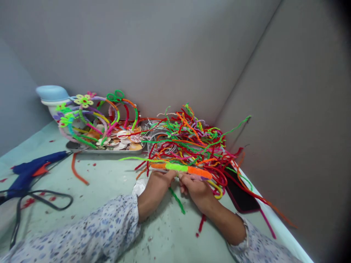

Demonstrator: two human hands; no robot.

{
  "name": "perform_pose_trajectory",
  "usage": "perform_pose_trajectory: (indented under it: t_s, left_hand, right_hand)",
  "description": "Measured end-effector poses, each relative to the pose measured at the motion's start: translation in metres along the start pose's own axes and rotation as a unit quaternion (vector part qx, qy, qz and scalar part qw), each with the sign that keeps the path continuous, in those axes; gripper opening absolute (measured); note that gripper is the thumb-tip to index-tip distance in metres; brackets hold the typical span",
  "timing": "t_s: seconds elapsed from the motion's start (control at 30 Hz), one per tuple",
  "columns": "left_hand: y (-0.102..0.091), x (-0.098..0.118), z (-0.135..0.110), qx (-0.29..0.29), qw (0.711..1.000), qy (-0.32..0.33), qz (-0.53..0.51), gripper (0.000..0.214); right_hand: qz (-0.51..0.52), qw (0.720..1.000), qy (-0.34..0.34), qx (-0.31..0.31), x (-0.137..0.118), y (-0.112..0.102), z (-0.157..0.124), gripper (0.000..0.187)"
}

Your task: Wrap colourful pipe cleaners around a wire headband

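Note:
Between both hands is a headband [177, 167] wrapped in orange and lime-green pipe cleaner, seen nearly edge-on. My left hand [156, 188] is closed on it near the middle, thumb against the lime section. Close beside it, my right hand [196, 190] grips the same band under the orange section, fingers bent and partly hidden. Below the hands a green pipe cleaner [177, 201] sticks out toward me; its upper end is hidden. Directly behind the band lies a tangled heap of colourful pipe cleaners [192, 137].
Finished-looking wrapped headbands with flowers [83, 100] rest over a metal tray [109, 154] of shells, near a white bottle with blue cap [53, 95]. Wire coils [159, 140] stand beside the heap. A blue glue gun [35, 168] lies left, a dark phone [241, 195] right. Grey walls enclose the table.

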State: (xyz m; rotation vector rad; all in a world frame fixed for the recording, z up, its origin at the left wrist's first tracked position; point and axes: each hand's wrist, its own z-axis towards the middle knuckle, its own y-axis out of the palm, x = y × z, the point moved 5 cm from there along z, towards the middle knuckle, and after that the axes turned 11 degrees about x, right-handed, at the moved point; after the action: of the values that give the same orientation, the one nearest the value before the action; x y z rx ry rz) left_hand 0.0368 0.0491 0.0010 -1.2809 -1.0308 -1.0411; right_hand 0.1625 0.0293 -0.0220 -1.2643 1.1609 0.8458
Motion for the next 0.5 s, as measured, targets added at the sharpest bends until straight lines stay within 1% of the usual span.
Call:
perform_pose_trajectory:
  t_s: [0.07,0.1,0.2,0.33,0.4,0.5]
  left_hand:
    - [0.002,-0.005,0.0,0.0,0.999,-0.044,-0.029,0.028]
    - [0.002,-0.007,-0.001,0.0,0.998,-0.055,-0.043,0.03]
    - [0.003,-0.008,-0.001,-0.009,0.997,-0.051,-0.061,0.032]
    - [0.001,-0.007,-0.001,-0.006,0.999,-0.048,-0.016,0.029]
    - [0.0,-0.003,0.0,-0.01,0.999,-0.024,0.018,0.026]
    - [-0.001,0.006,0.0,-0.027,0.997,0.058,0.05,0.02]
  right_hand:
    - [0.026,1.0,0.011,-0.007,0.002,0.002,0.002,0.028]
    - [0.037,0.999,0.015,-0.007,0.002,0.002,0.003,0.028]
    - [0.054,0.998,0.017,-0.01,0.002,0.002,0.003,0.028]
    - [0.035,0.999,0.033,-0.014,0.003,0.002,0.002,0.027]
    - [0.022,0.999,0.029,-0.009,0.0,0.001,0.001,0.027]
    - [-0.002,1.0,0.003,0.008,-0.007,-0.001,-0.004,0.026]
